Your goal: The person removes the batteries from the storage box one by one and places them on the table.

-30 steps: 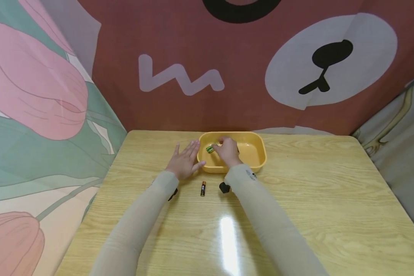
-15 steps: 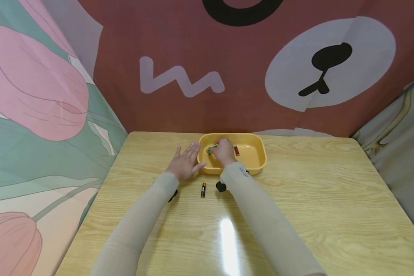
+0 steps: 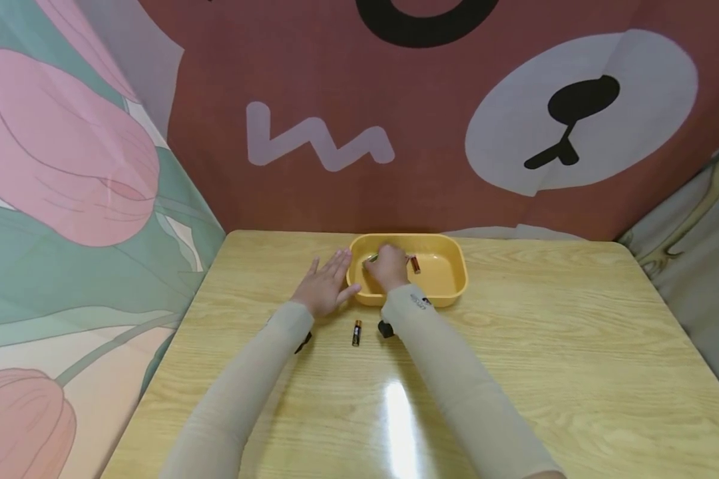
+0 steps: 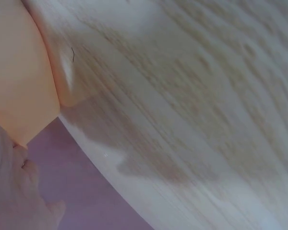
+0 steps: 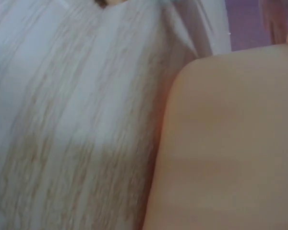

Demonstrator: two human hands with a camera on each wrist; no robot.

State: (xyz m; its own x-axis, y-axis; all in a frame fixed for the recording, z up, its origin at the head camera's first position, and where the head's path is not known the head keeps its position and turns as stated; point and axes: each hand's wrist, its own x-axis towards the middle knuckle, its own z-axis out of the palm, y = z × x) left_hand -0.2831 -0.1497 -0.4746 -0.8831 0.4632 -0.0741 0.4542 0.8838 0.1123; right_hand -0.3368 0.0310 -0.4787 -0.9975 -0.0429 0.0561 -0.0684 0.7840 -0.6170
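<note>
A yellow plastic bin (image 3: 422, 237) stands at the far edge of the table. In the head view my right hand (image 3: 389, 267) reaches down into its left part, thumb and fingers curled at a green battery (image 3: 369, 258), which they pinch and mostly cover. A red battery (image 3: 415, 265) lies in the bin just right of that hand. With fingers spread, my left hand (image 3: 322, 287) rests against the bin's left rim. On the table in front lies a black battery (image 3: 356, 332) with a copper-coloured end. The bin's wall (image 5: 230, 143) fills much of the right wrist view.
The wood-grain table (image 3: 545, 346) extends widely to the right and toward me. Behind the bin hangs a reddish-brown cloth (image 3: 311, 199) with a bear print, and a floral cloth (image 3: 96, 266) hangs at the left. A black wrist-worn piece (image 3: 385, 329) sits under my right sleeve.
My right hand has shifted left and lower in the bin, from beside the red battery onto the green one. The red battery has come into sight. My left hand stays at the rim.
</note>
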